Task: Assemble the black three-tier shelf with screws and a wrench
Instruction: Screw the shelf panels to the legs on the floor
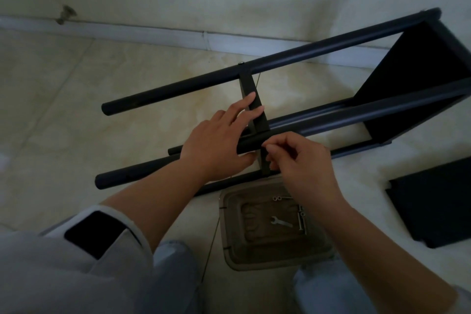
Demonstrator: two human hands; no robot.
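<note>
a: pale glossy tiled floor meeting a cream wall with a white skirting board; what lies on it?

b: the black metal three-tier shelf frame, laid on its side across the middle of the floor; its round black tubes run from lower left to upper right; one black panel is already fitted at the far right end; a thin black shelf panel stands edge-on between the tubes in the middle.

a: and the hands?

b: the left hand lies over the near upper tube, fingers straight and slightly apart, fingertips pressing the edge-on panel; the right hand is just beside it, thumb and forefinger pinched together at the joint of tube and panel; what they pinch is too small to make out.

a: anything nearer?

b: a beige plastic tray on the floor just below the right wrist; in it a small silver flat wrench and several silver screws; a loose black rectangular shelf panel lies flat well to the right; grey sleeve and light jeans at the bottom edge.
</note>
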